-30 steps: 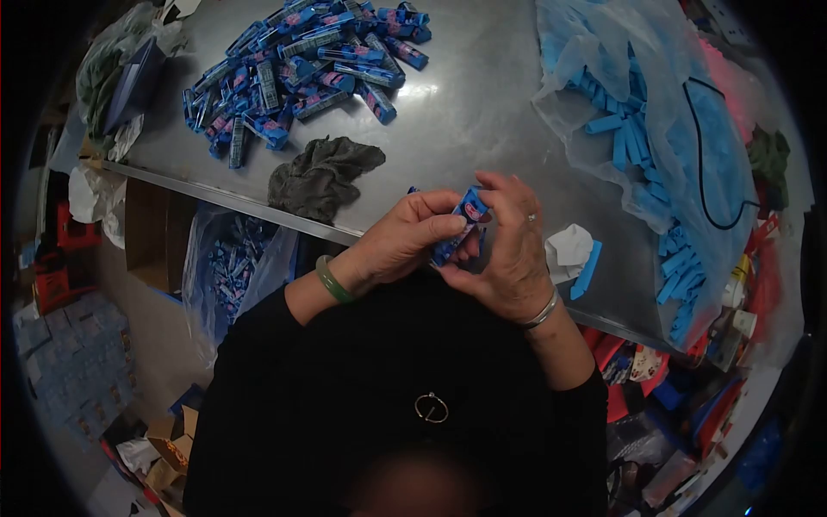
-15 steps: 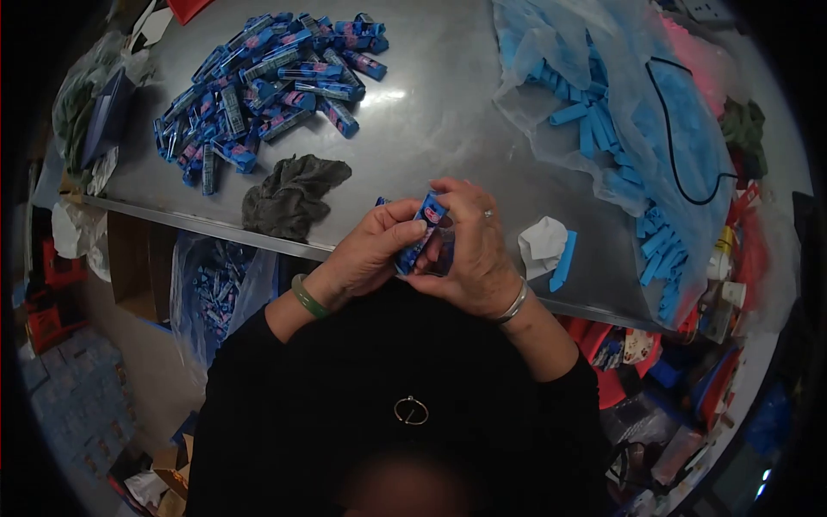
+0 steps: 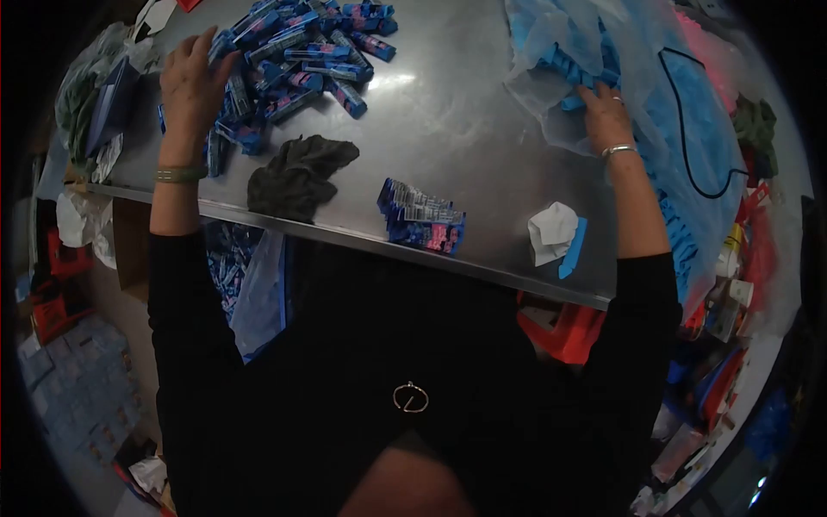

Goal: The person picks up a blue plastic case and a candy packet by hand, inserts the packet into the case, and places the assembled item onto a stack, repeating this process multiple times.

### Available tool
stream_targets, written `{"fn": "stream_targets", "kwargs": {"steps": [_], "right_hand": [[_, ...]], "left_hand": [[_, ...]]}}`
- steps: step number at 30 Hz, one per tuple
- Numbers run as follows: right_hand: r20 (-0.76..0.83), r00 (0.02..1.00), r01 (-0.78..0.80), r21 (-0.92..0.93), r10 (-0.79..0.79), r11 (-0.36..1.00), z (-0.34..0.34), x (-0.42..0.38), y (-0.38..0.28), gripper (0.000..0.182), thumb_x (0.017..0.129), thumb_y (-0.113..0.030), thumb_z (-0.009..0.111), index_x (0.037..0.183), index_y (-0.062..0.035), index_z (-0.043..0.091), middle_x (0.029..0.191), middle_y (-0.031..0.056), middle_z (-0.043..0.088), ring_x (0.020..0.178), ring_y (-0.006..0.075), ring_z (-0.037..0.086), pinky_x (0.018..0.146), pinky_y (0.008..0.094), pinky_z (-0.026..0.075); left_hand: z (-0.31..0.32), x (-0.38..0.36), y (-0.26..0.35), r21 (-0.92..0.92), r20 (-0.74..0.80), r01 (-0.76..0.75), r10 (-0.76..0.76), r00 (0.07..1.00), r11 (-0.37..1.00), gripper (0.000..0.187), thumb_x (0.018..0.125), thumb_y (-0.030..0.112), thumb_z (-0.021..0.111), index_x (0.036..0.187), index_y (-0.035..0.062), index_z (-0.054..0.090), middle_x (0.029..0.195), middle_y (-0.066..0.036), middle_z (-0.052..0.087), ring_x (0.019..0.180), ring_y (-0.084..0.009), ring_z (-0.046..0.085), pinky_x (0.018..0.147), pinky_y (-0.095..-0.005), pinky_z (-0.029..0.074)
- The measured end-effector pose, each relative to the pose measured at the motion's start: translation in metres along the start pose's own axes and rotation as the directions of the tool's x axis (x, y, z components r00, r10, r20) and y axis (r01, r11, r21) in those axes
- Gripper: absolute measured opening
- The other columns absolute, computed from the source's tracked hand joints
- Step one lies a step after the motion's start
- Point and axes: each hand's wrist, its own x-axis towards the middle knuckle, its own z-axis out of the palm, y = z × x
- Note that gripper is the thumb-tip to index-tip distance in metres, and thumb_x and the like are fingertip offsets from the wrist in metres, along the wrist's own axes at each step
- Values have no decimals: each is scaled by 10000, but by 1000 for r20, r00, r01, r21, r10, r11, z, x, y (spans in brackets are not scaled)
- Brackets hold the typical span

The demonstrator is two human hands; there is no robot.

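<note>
My left hand [image 3: 191, 90] reaches over the left side of a heap of small dark-blue printed packets [image 3: 297, 52]. Its fingers are stretched out, with the thumb apart. At the mouth of a clear plastic bag [image 3: 551, 129], my right hand [image 3: 607, 119] touches the loose light-blue flat pieces [image 3: 572, 102]. Its fingers look slightly apart, and nothing is seen lifted in them. Between the arms, near the table's front edge, lies a neat row of blue packets [image 3: 424, 217] set side by side.
A dark crumpled cloth [image 3: 301, 177] lies left of the row. To the right are a white crumpled paper [image 3: 552, 233] and one light-blue strip [image 3: 574, 248]. A black cord [image 3: 680, 129] runs over the bag. Below the table's left edge stands a plastic-lined container [image 3: 258, 284] of packets.
Both hands have left the middle, where they held a blue packet. My left hand moved to the packet heap, my right to the light-blue pieces. The packet row is now uncovered.
</note>
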Motion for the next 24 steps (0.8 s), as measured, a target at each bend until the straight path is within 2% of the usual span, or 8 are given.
{"fn": "stream_targets", "kwargs": {"steps": [3, 6, 10, 16, 18, 19, 21, 24], "right_hand": [[54, 998, -18, -116, 25, 993, 13, 5, 8, 417, 744, 30, 579, 1128, -124, 629, 1179, 131, 562, 1065, 348, 540, 897, 436, 472], [0, 998, 60, -139, -61, 988, 13, 4, 11, 278, 784, 4, 536, 1031, -99, 614, 1123, 161, 576, 1029, 344, 563, 877, 427, 488], [-77, 979, 185, -43, -188, 982, -3, 2, 6, 186, 789, -20, 574, 966, -79, 575, 1049, 148, 605, 989, 331, 577, 850, 425, 492], [16, 991, -130, 384, 134, 914, -73, -36, -51, 187, 796, -93, 676, 931, -63, 550, 872, 119, 633, 786, 302, 619, 676, 388, 479], [128, 965, -252, 684, 227, 684, -82, -50, -63, 187, 808, -98, 684, 959, -64, 580, 854, 58, 623, 744, 185, 618, 622, 330, 458], [127, 965, -254, 683, 231, 685, -83, -57, -67, 187, 808, -98, 684, 959, -64, 580, 854, 58, 623, 744, 185, 618, 622, 330, 458], [293, 928, -367, 822, 230, 435, -84, -69, -75, 211, 824, -78, 672, 1023, -52, 607, 862, 13, 604, 766, 89, 585, 639, 261, 451], [267, 942, -304, 934, 202, 185, -92, -80, -96, 236, 861, -47, 633, 1093, -22, 597, 912, 4, 605, 815, 82, 594, 700, 240, 477]], "left_hand": [[-30, -10, 83, -429, 89, -40, 86, 992, 902, 302, 777, 198, 737, 1036, 88, 628, 1039, -113, 611, 984, -296, 568, 839, -389, 449], [-51, -50, 166, -784, 338, 145, 218, 916, 604, 319, 720, 174, 774, 986, 82, 623, 969, -103, 582, 935, -290, 563, 830, -394, 440], [-59, -80, 216, -852, 388, 207, 315, 866, 480, 313, 691, 146, 776, 947, 73, 610, 930, -92, 557, 868, -290, 550, 812, -387, 431], [-49, -87, 228, -856, 492, 364, 359, 793, 368, 198, 698, 51, 728, 836, 60, 586, 846, -76, 567, 826, -274, 544, 770, -384, 425], [-48, -87, 228, -881, 453, 350, 352, 820, 319, 136, 716, 20, 699, 795, 55, 595, 813, -73, 567, 814, -268, 542, 760, -373, 422], [-48, -88, 229, -883, 449, 347, 355, 820, 317, 136, 716, 20, 699, 795, 55, 595, 813, -73, 567, 814, -268, 542, 760, -373, 422], [-50, -89, 230, -875, 426, 274, 365, 828, 400, 99, 730, 25, 688, 781, 53, 608, 829, -72, 574, 816, -267, 542, 751, -366, 418], [-52, -90, 229, -876, 395, 236, 345, 851, 420, 84, 750, 40, 682, 821, 53, 639, 838, -72, 578, 819, -264, 539, 752, -365, 417]]}}
